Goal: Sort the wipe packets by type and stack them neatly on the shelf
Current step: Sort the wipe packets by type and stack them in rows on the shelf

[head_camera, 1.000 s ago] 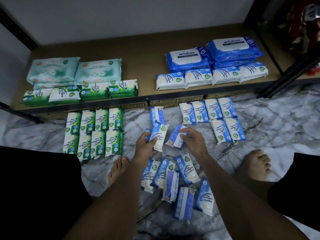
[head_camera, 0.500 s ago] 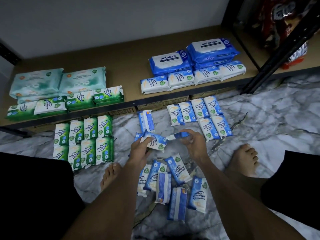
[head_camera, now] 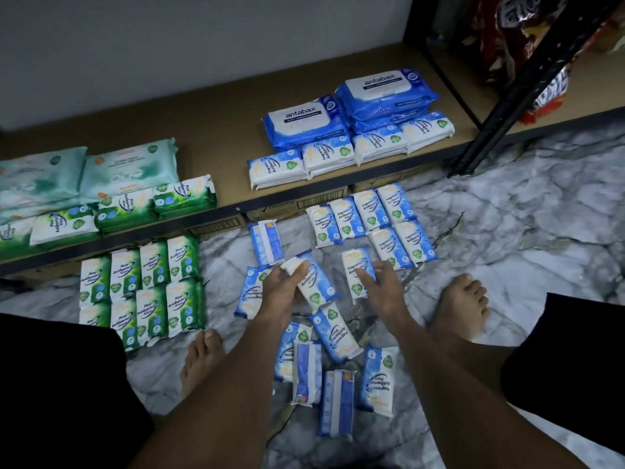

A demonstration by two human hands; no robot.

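1. Our left hand (head_camera: 282,292) grips a blue packet (head_camera: 316,289), thumb on its top end, packet slanting down-right off the palm
2. Our right hand (head_camera: 385,289) pinches a second blue packet (head_camera: 353,269) by its right edge, packet upright, left of the fingers
3. Both are over loose blue packets (head_camera: 334,333) on the floor (head_camera: 507,265), off the shelf (head_camera: 216,140)

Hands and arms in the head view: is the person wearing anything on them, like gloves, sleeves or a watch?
Nothing shows: the left hand and right hand are ungloved, with no visible ring or watch, and both forearms are bare of sleeves.
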